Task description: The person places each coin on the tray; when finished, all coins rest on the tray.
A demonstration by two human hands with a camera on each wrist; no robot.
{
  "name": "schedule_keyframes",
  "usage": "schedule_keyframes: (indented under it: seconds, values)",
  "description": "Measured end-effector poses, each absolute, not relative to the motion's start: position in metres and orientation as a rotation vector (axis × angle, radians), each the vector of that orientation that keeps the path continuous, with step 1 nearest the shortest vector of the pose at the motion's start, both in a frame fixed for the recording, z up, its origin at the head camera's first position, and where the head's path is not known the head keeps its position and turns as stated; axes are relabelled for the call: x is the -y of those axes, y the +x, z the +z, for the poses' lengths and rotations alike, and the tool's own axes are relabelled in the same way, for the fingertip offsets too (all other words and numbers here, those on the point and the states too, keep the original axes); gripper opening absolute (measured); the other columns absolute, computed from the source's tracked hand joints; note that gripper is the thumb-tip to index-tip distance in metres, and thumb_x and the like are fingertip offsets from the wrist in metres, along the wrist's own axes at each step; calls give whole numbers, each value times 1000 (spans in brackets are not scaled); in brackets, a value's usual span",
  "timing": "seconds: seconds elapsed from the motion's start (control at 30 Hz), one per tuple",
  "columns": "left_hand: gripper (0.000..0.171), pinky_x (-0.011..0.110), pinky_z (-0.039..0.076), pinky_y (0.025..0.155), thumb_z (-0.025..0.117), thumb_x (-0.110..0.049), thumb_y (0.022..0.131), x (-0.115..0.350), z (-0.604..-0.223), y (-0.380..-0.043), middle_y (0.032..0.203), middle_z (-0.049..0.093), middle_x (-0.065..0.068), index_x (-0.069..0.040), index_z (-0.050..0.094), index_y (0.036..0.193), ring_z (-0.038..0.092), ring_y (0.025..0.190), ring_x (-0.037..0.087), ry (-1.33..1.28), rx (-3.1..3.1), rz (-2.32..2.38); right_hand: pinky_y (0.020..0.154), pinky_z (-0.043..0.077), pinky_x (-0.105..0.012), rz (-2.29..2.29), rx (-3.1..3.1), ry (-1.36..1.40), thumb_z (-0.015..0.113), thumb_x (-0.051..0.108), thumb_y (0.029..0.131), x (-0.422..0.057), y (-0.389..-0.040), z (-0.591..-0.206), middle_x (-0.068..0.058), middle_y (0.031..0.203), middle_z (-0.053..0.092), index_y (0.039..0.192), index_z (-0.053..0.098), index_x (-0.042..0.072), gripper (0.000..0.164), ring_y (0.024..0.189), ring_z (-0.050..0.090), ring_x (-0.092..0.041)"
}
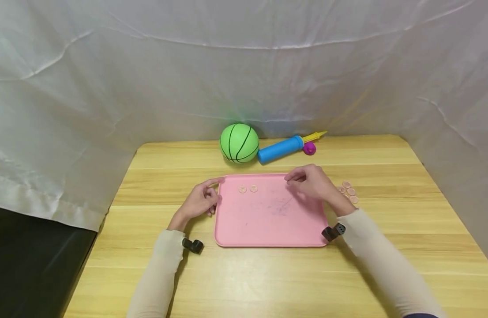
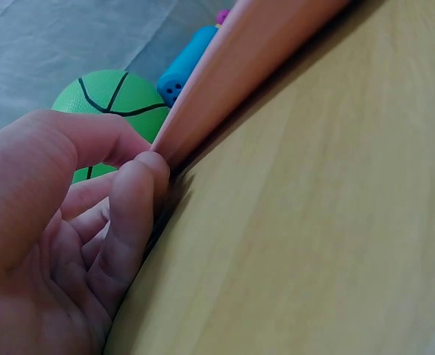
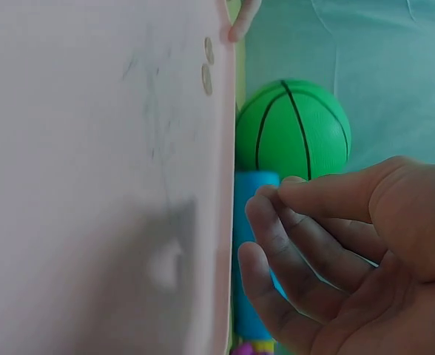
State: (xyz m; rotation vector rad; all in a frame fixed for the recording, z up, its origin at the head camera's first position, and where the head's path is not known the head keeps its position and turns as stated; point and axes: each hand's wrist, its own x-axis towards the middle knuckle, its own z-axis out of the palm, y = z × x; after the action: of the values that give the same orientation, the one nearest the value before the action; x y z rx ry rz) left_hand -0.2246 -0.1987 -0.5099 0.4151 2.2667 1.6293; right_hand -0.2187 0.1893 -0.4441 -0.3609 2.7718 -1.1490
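Note:
My left hand point(image 1: 200, 199) pinches the rim of a pink tray point(image 1: 268, 238) near its far left corner; the fingertips meet the tray's edge in the left wrist view. Above the tray's far right part is my right hand point(image 1: 309, 181). Its thumb point(image 3: 336, 196) and fingertips come together, the other fingers loosely curled; whether something small sits between the tips I cannot tell. Two small round copper-coloured discs point(image 1: 248, 189), like coins, lie side by side in the tray's far left part. Several more such discs point(image 1: 350, 191) lie on the table by my right wrist.
A green ball point(image 1: 239, 143) with black lines stands behind the tray. Beside it lies a blue hand pump point(image 1: 281, 149) with a yellow nozzle point(image 1: 314, 136), and a small purple piece point(image 1: 309, 148) next to that. A pale curtain point(image 1: 268, 79) hangs behind the wooden table point(image 1: 248, 282).

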Motion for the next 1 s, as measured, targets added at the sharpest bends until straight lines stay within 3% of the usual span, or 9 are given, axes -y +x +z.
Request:
schedule_keyframes:
  seconds: [0.13,0.43,0.8,1.0]
  values:
    - [64,24,57,46,62,6,101,198,-510,-225,81,67,9,-6,49,163,60,54,13,414,-2270,1632,82,59,-25,-1143,-2802,-302,75,9,100,-206,-213,-445,-16,108,83,116,83,2,18,94,72,-26]
    - [64,25,58,46,63,5,101,198,-512,-226,82,67,10,-7,50,162,60,54,13,412,-2279,1624,81,60,-28,-1112,-2825,-206,75,14,102,-237,-203,-444,-18,111,82,119,81,2,22,96,72,-26]
    - [60,25,59,47,65,-1,103,199,-513,-222,81,65,9,-8,51,161,61,56,15,413,-2305,1611,77,59,-18,-1131,-2776,-110,72,22,106,-277,-204,-443,-20,118,79,126,78,3,28,100,73,-29]
    - [60,25,58,47,64,0,104,198,-509,-223,81,65,9,-7,50,162,60,56,14,400,-2289,1615,76,60,-15,-1183,-2778,-119,74,19,105,-294,-204,-440,-23,120,80,128,77,-1,30,100,77,-27]
